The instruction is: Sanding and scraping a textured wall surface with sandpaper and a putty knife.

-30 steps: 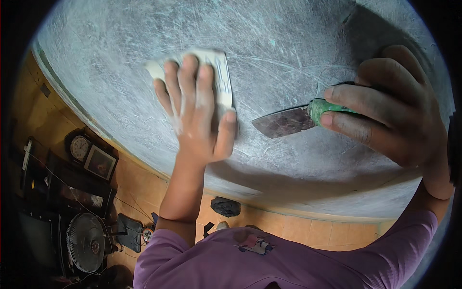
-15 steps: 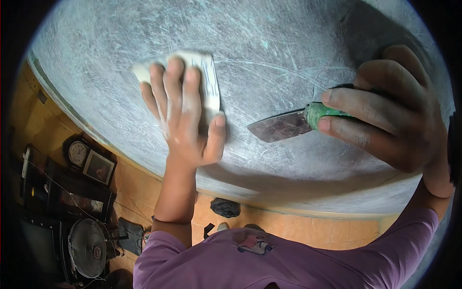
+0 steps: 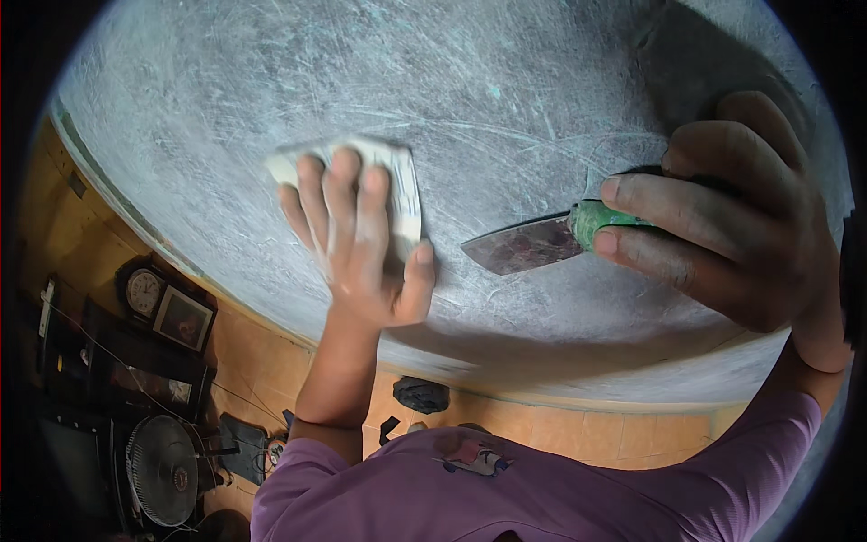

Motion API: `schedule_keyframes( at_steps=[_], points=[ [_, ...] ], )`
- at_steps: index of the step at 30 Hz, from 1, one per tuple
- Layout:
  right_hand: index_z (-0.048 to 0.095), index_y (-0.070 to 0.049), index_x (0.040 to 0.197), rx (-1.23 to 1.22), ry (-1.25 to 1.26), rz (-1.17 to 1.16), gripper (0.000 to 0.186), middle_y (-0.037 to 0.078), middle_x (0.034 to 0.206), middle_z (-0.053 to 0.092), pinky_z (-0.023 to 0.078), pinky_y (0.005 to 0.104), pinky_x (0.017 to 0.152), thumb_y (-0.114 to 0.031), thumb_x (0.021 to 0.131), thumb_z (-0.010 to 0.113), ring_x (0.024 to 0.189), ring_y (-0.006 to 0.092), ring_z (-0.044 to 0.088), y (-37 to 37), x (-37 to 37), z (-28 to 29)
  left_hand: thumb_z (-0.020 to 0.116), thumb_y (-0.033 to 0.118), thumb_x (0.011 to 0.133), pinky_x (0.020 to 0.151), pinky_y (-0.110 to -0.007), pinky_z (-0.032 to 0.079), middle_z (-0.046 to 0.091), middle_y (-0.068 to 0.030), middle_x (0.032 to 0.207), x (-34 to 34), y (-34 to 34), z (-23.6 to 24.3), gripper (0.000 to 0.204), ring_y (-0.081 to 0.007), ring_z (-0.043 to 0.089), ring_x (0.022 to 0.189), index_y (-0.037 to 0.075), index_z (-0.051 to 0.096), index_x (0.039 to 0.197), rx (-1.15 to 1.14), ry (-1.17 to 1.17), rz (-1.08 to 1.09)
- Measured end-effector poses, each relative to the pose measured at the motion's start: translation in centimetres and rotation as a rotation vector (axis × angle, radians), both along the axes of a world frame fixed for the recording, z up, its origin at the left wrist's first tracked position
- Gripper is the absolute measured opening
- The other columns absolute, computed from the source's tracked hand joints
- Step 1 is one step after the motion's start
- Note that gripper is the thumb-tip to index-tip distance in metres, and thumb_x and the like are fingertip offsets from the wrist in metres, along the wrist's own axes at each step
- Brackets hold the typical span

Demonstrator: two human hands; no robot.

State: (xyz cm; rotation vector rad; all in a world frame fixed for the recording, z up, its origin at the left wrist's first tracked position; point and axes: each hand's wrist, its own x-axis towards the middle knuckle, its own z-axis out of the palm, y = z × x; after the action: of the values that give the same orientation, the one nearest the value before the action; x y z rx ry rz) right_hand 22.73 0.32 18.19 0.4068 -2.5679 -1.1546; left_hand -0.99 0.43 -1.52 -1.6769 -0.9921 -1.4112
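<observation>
My left hand [image 3: 350, 248] holds a white sheet of paper-like material [image 3: 403, 200] against the pale grey, scratched wall [image 3: 488, 90], its fingers slightly spread and lying over the sheet. Pale dust coats the fingers. At the right, my right hand [image 3: 722, 208] grips a putty knife by its green handle [image 3: 589, 217]; the dark metal blade [image 3: 519, 244] points left, close to the wall surface. Dust shows on those fingers too.
At lower left stand a clock [image 3: 144, 291], a framed picture [image 3: 182, 317], a fan [image 3: 163, 470], a dark screen [image 3: 77, 452] and loose cables. A black bag [image 3: 421, 394] lies on the orange tiled floor [image 3: 578, 432] by the wall's foot.
My left hand and the sheet moved left, then lower and slightly right. My right hand and the knife have shifted slightly down and left.
</observation>
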Motion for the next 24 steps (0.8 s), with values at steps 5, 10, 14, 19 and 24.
schedule_keyframes(
  at_steps=[5, 10, 14, 19, 24],
  points=[
    [0.064, -0.008, 0.094, -0.088, -0.043, -0.035, 0.024, 0.005, 0.095, 0.065, 0.034, 0.0317, 0.055, -0.016, 0.071, 0.067, 0.072, 0.0182, 0.048, 0.7, 0.2, 0.5, 0.05, 0.036, 0.086, 0.109, -0.054, 0.008, 0.035, -0.0316, 0.139, 0.2, 0.4, 3.5, 0.068, -0.0471, 0.023, 0.135, -0.012, 0.039, 0.132, 0.059, 0.01, 0.02],
    [0.065, -0.009, 0.095, -0.09, -0.012, -0.002, 0.024, 0.005, 0.095, 0.064, 0.035, 0.0314, 0.055, -0.016, 0.072, 0.067, 0.073, 0.0182, 0.048, 0.9, 0.1, 0.2, 0.051, 0.029, 0.078, 0.11, -0.054, -0.002, 0.036, -0.0272, 0.141, 0.5, 0.2, -2.1, 0.066, -0.0452, 0.017, 0.138, -0.005, 0.043, 0.133, 0.014, -0.064, -0.039],
    [0.065, -0.009, 0.094, -0.069, -0.026, -0.015, 0.024, 0.005, 0.095, 0.064, 0.035, 0.0314, 0.055, -0.016, 0.071, 0.067, 0.073, 0.0182, 0.048, 0.7, 0.2, 0.4, 0.053, 0.029, 0.075, 0.11, -0.054, 0.0, 0.037, -0.0268, 0.14, 0.2, 0.1, -1.2, 0.065, -0.0456, 0.02, 0.137, -0.004, 0.046, 0.131, 0.009, -0.056, -0.038],
    [0.065, -0.009, 0.094, -0.033, -0.048, -0.036, 0.024, 0.004, 0.096, 0.064, 0.035, 0.0314, 0.055, -0.016, 0.071, 0.067, 0.073, 0.0182, 0.049, 0.7, -0.2, 0.4, 0.052, 0.031, 0.076, 0.109, -0.055, 0.001, 0.039, -0.0255, 0.14, 0.0, 0.9, 2.9, 0.065, -0.046, 0.021, 0.136, -0.003, 0.046, 0.131, 0.088, -0.016, -0.055],
    [0.065, -0.009, 0.094, -0.032, 0.033, -0.017, 0.026, 0.004, 0.096, 0.064, 0.034, 0.0313, 0.055, -0.016, 0.069, 0.067, 0.073, 0.0183, 0.048, -0.1, 0.0, -0.1, 0.051, 0.032, 0.079, 0.109, -0.056, -0.002, 0.033, -0.0252, 0.144, 0.8, 0.4, -0.1, 0.067, -0.0455, 0.017, 0.138, -0.002, 0.041, 0.136, 0.023, -0.037, -0.025]
  ],
)
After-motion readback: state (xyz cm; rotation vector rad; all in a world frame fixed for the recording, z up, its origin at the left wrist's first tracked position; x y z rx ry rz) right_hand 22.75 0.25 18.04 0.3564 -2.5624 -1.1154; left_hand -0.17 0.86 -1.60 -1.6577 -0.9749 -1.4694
